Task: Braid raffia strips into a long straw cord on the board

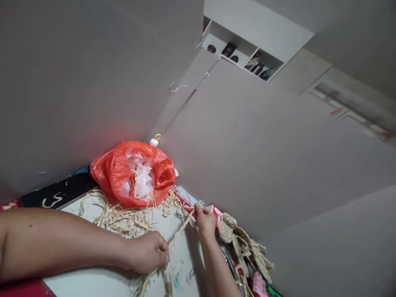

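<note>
Hands (149,252) (both closed) grip a pale fibre strand (182,227) over the white table (93,284).

The fibre strands (147,281) run past the bottom edge — shelf items (354,115) at far right are blurred.

On the table (93,282), a bag (116,177) sits behind the strands (119,218), the left hand (150,252) before them, the right hand (206,222) to their right, a cord (182,227) between both.
</note>
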